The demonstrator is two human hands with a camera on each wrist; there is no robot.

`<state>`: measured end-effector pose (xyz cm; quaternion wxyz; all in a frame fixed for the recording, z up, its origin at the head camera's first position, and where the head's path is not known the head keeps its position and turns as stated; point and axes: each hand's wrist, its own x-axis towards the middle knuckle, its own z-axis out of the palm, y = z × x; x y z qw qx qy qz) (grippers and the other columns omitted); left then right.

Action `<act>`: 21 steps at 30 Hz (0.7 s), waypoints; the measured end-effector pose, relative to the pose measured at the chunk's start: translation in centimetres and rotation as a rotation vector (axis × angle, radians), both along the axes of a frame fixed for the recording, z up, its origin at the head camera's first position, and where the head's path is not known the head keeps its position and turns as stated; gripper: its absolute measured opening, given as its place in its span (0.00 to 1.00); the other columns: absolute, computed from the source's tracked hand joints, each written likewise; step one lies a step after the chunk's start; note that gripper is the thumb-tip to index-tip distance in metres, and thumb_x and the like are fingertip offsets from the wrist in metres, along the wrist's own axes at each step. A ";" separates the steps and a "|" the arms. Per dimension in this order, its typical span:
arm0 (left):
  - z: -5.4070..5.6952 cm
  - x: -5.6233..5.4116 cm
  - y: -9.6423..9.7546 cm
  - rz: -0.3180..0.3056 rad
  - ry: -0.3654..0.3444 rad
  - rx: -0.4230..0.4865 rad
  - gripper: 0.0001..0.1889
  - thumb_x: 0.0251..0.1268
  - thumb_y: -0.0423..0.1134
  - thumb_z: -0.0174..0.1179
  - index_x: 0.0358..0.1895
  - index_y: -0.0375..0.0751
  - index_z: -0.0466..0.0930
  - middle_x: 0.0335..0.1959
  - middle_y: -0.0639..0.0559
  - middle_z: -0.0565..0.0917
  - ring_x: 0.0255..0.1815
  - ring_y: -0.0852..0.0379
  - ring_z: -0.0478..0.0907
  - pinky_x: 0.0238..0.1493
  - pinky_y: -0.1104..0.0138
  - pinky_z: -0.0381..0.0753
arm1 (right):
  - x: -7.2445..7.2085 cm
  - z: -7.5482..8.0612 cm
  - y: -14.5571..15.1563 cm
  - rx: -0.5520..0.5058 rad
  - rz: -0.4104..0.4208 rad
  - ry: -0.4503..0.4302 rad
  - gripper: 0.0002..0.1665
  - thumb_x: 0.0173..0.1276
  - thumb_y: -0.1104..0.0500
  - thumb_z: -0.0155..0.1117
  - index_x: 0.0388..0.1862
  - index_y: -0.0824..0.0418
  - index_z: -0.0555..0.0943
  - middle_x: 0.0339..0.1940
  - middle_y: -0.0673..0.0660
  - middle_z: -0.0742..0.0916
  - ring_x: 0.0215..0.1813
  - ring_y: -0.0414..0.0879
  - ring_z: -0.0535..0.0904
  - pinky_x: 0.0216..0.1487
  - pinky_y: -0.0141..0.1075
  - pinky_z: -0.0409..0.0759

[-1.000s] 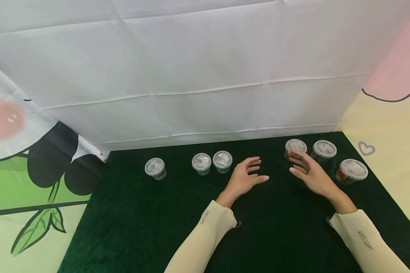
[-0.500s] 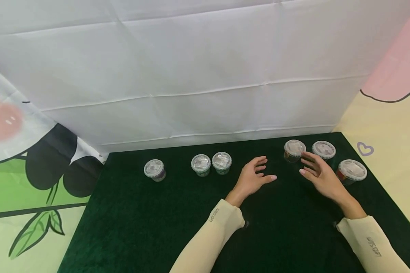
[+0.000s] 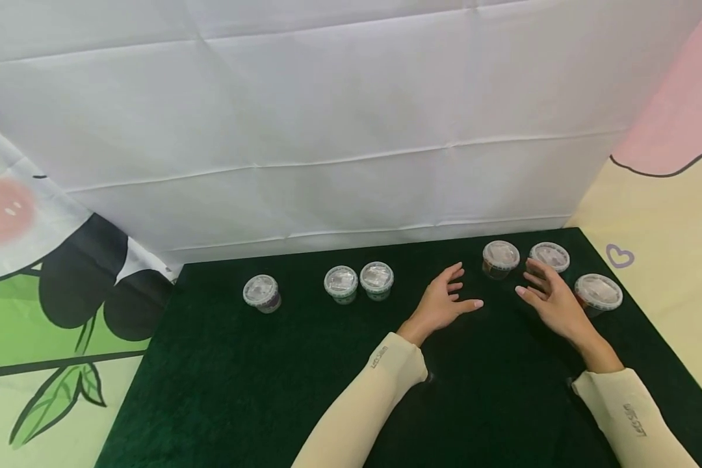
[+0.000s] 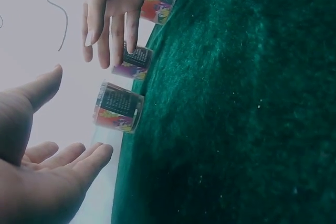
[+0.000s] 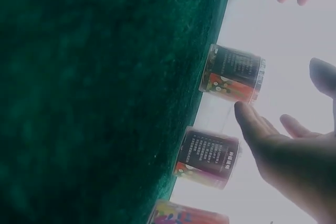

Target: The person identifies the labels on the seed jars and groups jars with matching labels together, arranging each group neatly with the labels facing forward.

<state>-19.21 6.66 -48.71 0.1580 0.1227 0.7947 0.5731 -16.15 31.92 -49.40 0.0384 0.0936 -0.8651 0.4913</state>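
My left hand (image 3: 439, 304) hovers over the cloth with fingers loosely extended and thumb apart, holding nothing. To its right, my right hand (image 3: 552, 302) is likewise empty, its fingers spread toward the left. A lidded plastic tub (image 3: 500, 257) with an orange label stands between and beyond the two hands. Behind the right fingertips is a second tub (image 3: 550, 256), partly covered by that hand in the head view. A third, wider-looking tub (image 3: 598, 292) stands right of the right hand. The right wrist view shows printed labels on the near tub (image 5: 233, 73) and the middle tub (image 5: 207, 156).
Two tubs with greenish contents, the left one (image 3: 341, 283) and the right one (image 3: 377, 280), stand side by side left of my left hand. Farther left is a single tub (image 3: 262, 292). Dark green cloth (image 3: 240, 390) covers the table, and a white sheet (image 3: 327, 130) hangs behind.
Both hands have moved to the right, the left one more, and the right hand has come away from the orange-labelled tub. The tubs stand as before; the view has shifted slightly.
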 end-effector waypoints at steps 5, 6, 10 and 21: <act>-0.4 -0.9 0.8 -0.004 -0.019 0.016 0.44 0.68 0.39 0.74 0.83 0.50 0.60 0.81 0.52 0.70 0.75 0.49 0.74 0.70 0.61 0.79 | -0.6 0.1 -0.2 0.039 -0.031 -0.050 0.42 0.82 0.63 0.60 0.83 0.76 0.49 0.79 0.82 0.61 0.75 0.80 0.64 0.65 0.24 0.76; -0.5 -1.1 1.0 -0.007 -0.020 0.018 0.44 0.68 0.39 0.74 0.84 0.50 0.60 0.81 0.51 0.69 0.75 0.49 0.74 0.70 0.61 0.78 | -0.8 0.2 -0.2 0.045 -0.034 -0.059 0.43 0.82 0.63 0.60 0.83 0.76 0.49 0.79 0.82 0.61 0.76 0.79 0.64 0.69 0.33 0.77; -1.1 -1.8 1.6 -0.013 -0.038 0.017 0.44 0.69 0.39 0.73 0.84 0.50 0.59 0.82 0.51 0.67 0.76 0.47 0.73 0.71 0.58 0.78 | -1.3 0.1 -0.4 0.059 -0.035 -0.083 0.44 0.82 0.63 0.60 0.83 0.77 0.47 0.80 0.83 0.60 0.76 0.79 0.64 0.68 0.62 0.68; -1.3 -3.0 3.4 -0.032 -0.081 0.017 0.45 0.71 0.42 0.72 0.85 0.51 0.56 0.83 0.51 0.65 0.78 0.48 0.70 0.73 0.54 0.76 | -2.5 0.3 -0.4 0.058 -0.023 -0.105 0.47 0.82 0.64 0.60 0.84 0.76 0.43 0.81 0.83 0.57 0.77 0.80 0.61 0.70 0.65 0.66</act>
